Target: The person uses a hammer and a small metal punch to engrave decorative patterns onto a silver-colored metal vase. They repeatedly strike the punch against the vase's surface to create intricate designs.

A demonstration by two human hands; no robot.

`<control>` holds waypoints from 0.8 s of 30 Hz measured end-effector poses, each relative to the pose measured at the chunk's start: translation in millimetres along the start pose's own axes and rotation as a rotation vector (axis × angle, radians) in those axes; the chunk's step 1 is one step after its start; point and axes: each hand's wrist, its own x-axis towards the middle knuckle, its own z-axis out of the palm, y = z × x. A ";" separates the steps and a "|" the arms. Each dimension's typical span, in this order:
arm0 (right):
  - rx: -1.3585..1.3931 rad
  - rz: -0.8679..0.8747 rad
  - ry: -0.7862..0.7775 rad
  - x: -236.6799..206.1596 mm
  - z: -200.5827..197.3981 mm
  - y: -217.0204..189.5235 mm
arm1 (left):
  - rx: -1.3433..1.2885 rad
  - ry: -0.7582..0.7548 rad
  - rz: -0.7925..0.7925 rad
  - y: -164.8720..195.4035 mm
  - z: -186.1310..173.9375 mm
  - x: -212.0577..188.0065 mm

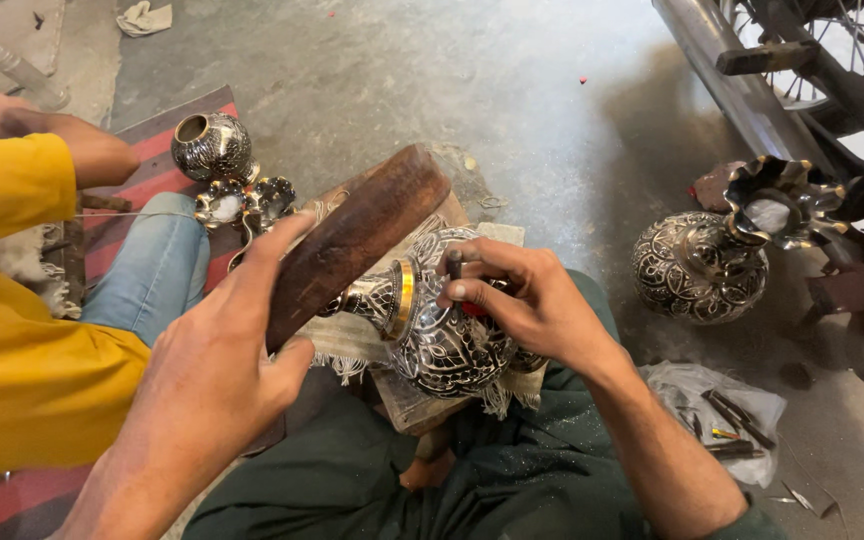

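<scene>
your left hand is wrapped around the near end of a brown wooden block, fingers along its left face, thumb underneath, block tilted up and away over the work. your right hand is pinched closed on a small metal chisel, its tip set down on the shoulder of the engraved black-and-silver vase. that vase lies on its side across a wooden rest padded with fringed cloth, just above your knees, brass-coloured band at the neck pointing left toward the block. a second engraved vase with a ruffled rim stands upright on the concrete floor to your right, well apart from your hands. a smaller engraved pot and some fluted pieces sit on the striped mat to the left. another person in a yellow sleeve and jeans sits on your left. loose tools lie on a plastic bag by your right forearm. motorcycle exhaust top right.
</scene>
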 end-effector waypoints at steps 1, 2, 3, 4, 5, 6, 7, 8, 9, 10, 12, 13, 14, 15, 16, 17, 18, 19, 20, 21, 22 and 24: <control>0.003 -0.004 0.006 -0.1 -0.1 -0.4 | 0.014 0.017 0.044 -0.2 -0.5 0.6; -0.048 0.024 0.018 0.1 0.3 -0.6 | 0.173 -0.013 0.054 -0.9 -1.7 1.3; -0.098 0.051 0.029 0.5 1.2 -0.4 | 0.332 -0.043 0.063 -1.6 -3.8 1.9; -0.149 0.078 0.038 0.9 1.8 0.0 | 0.491 -0.072 0.070 -1.8 -4.8 2.2; -0.136 0.073 0.045 0.9 1.8 0.5 | 0.318 0.011 0.121 -1.4 -5.5 1.9; -0.122 0.070 0.055 0.7 2.1 1.4 | 0.145 0.090 0.173 -1.1 -6.0 1.9; -0.108 0.067 0.061 0.2 2.3 2.6 | -0.030 0.170 0.221 -0.4 -5.9 1.5; -0.120 0.063 0.053 0.2 2.1 4.2 | 0.116 0.089 0.167 0.2 -5.5 1.5; -0.132 0.057 0.048 0.3 1.2 5.9 | 0.263 0.010 0.113 0.8 -4.8 1.7; -0.143 0.054 0.043 -0.2 0.8 8.0 | 0.410 -0.070 0.056 1.1 -4.0 1.5; 0.042 0.032 0.038 0.2 -3.1 12.5 | 0.415 -0.062 0.023 0.2 -5.3 -2.4; 0.137 0.020 0.039 0.3 -5.7 14.4 | 0.422 -0.058 0.010 -0.8 -6.3 -3.9; 0.177 -0.016 0.019 -2.0 -7.8 16.0 | 0.307 -0.047 -0.008 -1.8 -6.3 -5.8; 0.216 -0.048 -0.002 -5.9 -9.3 17.0 | 0.190 -0.037 -0.027 -2.3 -6.0 -9.0; 0.255 -0.082 -0.023 -9.3 -9.1 18.0 | 0.073 -0.027 -0.046 -3.3 -5.1 -10.9; 0.181 -0.066 0.003 -13.4 -7.9 18.4 | 0.002 -0.027 -0.046 -3.7 -3.1 -12.2; 0.106 -0.049 0.028 -18.3 -6.2 18.4 | -0.070 -0.027 -0.045 -3.7 0.0 -14.0; 0.031 -0.033 0.053 -22.1 -4.2 18.2 | -0.141 -0.026 -0.045 -3.6 3.0 -15.5; 0.013 -0.056 0.066 -24.2 -2.2 18.1 | -0.172 0.002 0.039 -3.9 5.7 -16.6; -0.004 -0.079 0.079 -25.9 -0.6 17.7 | -0.203 0.029 0.123 -3.7 8.3 -17.5; -0.022 -0.102 0.092 -26.7 0.9 17.5 | -0.233 0.057 0.208 -3.7 10.1 -18.3; -0.057 -0.089 0.120 -27.4 3.6 17.5 | -0.242 0.041 0.126 -2.0 13.6 -19.3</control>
